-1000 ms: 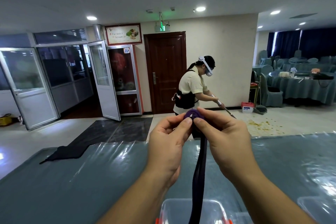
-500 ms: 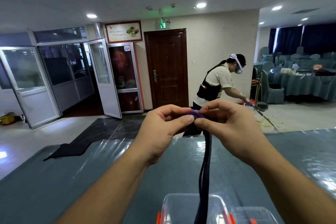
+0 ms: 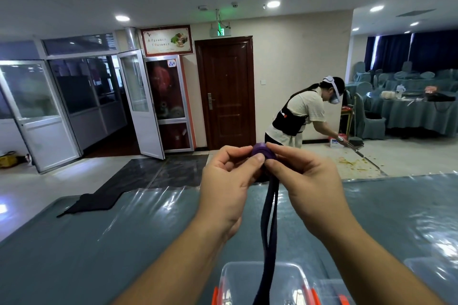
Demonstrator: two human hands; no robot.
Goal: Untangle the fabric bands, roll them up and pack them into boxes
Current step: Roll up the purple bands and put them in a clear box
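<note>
Both hands are raised above the table [image 3: 99,242], which is covered in teal cloth under clear plastic film. The left hand [image 3: 228,188] pinches the purple fabric band [image 3: 270,225] at its rolled end, thumb tip pressed on the front of the coil [image 3: 263,151], the other fingers curled behind. The right hand [image 3: 307,186] grips the same coil from the right side, fingers curled round it. The coil sits between the two thumbs, held in the air over the middle of the table. The loose tail of the band hangs straight down in two strands, dropping into a clear plastic box [image 3: 247,280] with orange clips at the near edge. A second clear box [image 3: 431,272] shows at the near right edge. A black cloth [image 3: 91,202] drapes over the far left edge. Beyond the table, a person wearing a headset [image 3: 304,111] bends over the floor near a dark wooden door [image 3: 225,91].
</note>
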